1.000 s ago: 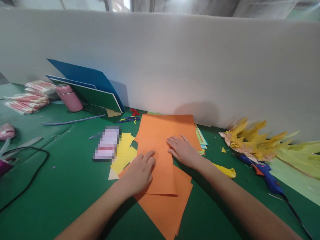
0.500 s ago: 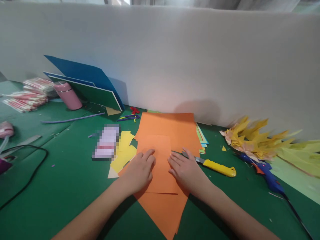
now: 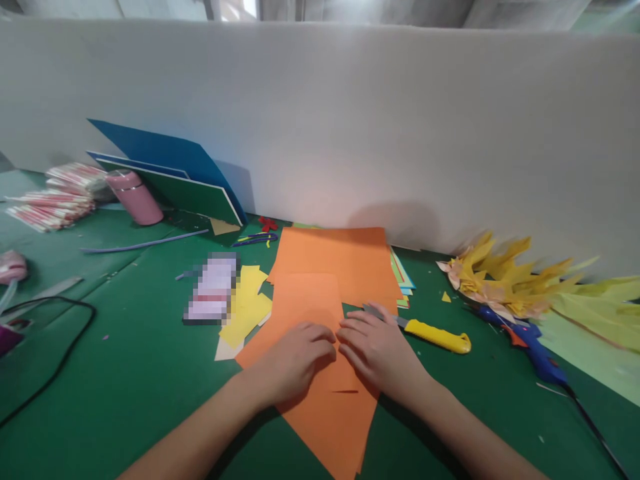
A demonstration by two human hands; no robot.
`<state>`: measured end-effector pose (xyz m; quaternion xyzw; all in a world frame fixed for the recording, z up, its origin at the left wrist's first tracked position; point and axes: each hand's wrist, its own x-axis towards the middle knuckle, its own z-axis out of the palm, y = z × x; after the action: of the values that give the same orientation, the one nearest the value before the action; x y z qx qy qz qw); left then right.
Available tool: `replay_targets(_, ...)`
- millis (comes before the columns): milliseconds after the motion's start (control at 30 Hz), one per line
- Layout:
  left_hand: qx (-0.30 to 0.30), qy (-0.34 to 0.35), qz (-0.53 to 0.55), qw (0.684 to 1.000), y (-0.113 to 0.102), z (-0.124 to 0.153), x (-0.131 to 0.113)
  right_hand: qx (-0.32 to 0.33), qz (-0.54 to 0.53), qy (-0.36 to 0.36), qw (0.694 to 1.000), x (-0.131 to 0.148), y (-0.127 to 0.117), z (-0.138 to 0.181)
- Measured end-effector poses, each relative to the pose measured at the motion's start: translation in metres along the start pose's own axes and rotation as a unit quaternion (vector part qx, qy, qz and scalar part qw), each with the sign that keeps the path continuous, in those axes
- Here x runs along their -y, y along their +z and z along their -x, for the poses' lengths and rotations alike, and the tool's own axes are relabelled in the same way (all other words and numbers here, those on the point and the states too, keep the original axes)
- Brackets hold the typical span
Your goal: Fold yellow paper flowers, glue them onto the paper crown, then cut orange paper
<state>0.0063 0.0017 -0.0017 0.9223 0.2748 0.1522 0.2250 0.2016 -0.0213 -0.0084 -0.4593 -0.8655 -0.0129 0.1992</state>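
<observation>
A rectangular orange paper sheet [image 3: 306, 300] lies over larger orange sheets [image 3: 333, 433] whose pointed end faces me. My left hand [image 3: 303, 360] rests on the rectangle, its fingers bent loosely and pointing right. Against the rectangle's right side, my right hand [image 3: 373, 347] lies fairly flat with the fingers stretched out. The fingertips of both hands come close together near the middle. Just beyond my right hand is a yellow-handled utility knife [image 3: 436, 336], its blade end partly covered by the fingers. Neither hand grips an object.
A stack of orange paper [image 3: 340, 250] lies behind. To the left are yellow paper pieces [image 3: 247, 307], a phone [image 3: 213, 290], a pink bottle [image 3: 136, 198] and upright boards [image 3: 175, 190]. At right sit a blue glue gun [image 3: 543, 357] and yellow paper leaves [image 3: 510, 273]. A white partition [image 3: 320, 120] stands behind.
My left hand has slid right and slightly towards me across the rectangular sheet, close to my right hand. The right hand has shifted only a little. The camera view has tilted slightly upward.
</observation>
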Motion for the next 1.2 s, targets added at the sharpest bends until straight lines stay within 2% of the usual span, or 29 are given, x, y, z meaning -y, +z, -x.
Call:
replay_targets(167,0.054,-0.006,-0.058,0.997,-0.002,0.001,-0.012,0.039,0.002,0.030,0.999,-0.002,0.001,0.001)
replay_targets(367,0.021,-0.007,-0.098,0.995,0.009,0.004,-0.011,0.012,0.027,0.055,0.998,-0.007,0.008,0.001)
replay_targets(467,0.024,-0.006,-0.108,0.994,0.011,0.004,-0.011,0.004,0.033,0.059,0.998,-0.008,0.010,0.001)
replay_targets(567,0.038,0.005,-0.123,0.992,0.011,0.005,-0.011,-0.001,-0.011,0.060,0.998,-0.007,0.011,0.002)
replay_targets(633,0.044,0.020,-0.132,0.990,0.011,0.004,-0.011,-0.024,-0.074,0.086,0.993,-0.006,0.012,0.003)
replay_targets(733,0.048,0.026,-0.144,0.988,0.011,0.005,-0.011,-0.059,-0.212,0.143,0.965,-0.005,0.014,0.003)
replay_targets(833,0.042,0.012,-0.152,0.987,0.012,0.005,-0.012,-0.082,-0.353,0.177,0.915,-0.003,0.019,0.001)
replay_targets(933,0.021,0.002,-0.164,0.986,0.013,0.005,-0.013,-0.105,-0.408,0.189,0.887,-0.004,0.025,-0.003)
replay_targets(1067,-0.015,-0.016,-0.157,0.987,0.010,0.003,-0.013,-0.138,-0.383,0.166,0.898,-0.009,0.027,-0.016)
replay_targets(1200,-0.048,-0.056,-0.137,0.988,0.004,0.001,-0.008,-0.135,-0.293,0.115,0.940,-0.014,0.028,-0.029)
